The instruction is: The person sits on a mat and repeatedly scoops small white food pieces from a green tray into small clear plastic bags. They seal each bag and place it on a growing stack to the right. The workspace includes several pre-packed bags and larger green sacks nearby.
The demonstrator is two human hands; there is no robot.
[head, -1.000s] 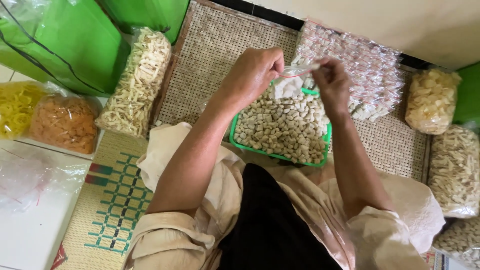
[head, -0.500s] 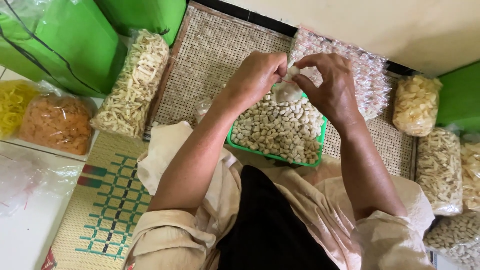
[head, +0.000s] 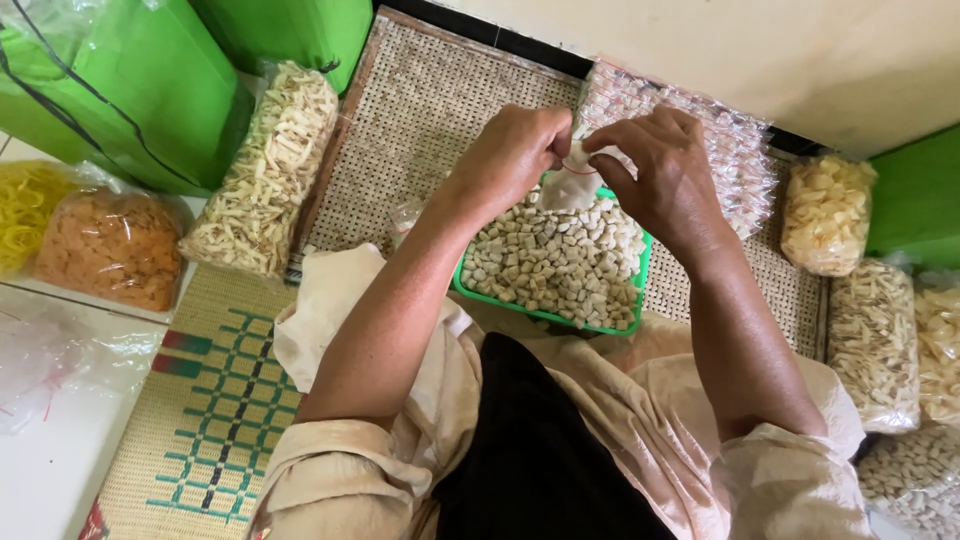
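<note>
At the far left lie a bag of yellow rings [head: 25, 205] and a bag of orange crisps [head: 112, 248] on a white floor, with green sacks [head: 120, 90] behind them. Next comes a long bag of pale sticks [head: 268, 170], lying along the edge of a woven tray [head: 430, 110].

Half a second ago the hands were a little apart, with the pouch dangling between them; now they have drawn close together over the far rim of the basket. To my eye that means the neck of the pouch is being gathered or twisted shut, though the fingers hide the neck itself.

The left hand [head: 510, 155] is curled, its fingertips pinching the top of the small clear pouch [head: 570, 187]. The pouch is bulging and whitish with pale pieces, and it hangs just above the heap. The green basket [head: 500, 300] below it is full of small cream cubes and rests on the tray against the person's lap.

The right hand [head: 665, 175] pinches the same top from the other side, thumb and forefinger touching it.

Further right lie a sheet of small packets [head: 730, 150], then bags of pale chips [head: 828, 212] and sticks [head: 875, 345].
</note>
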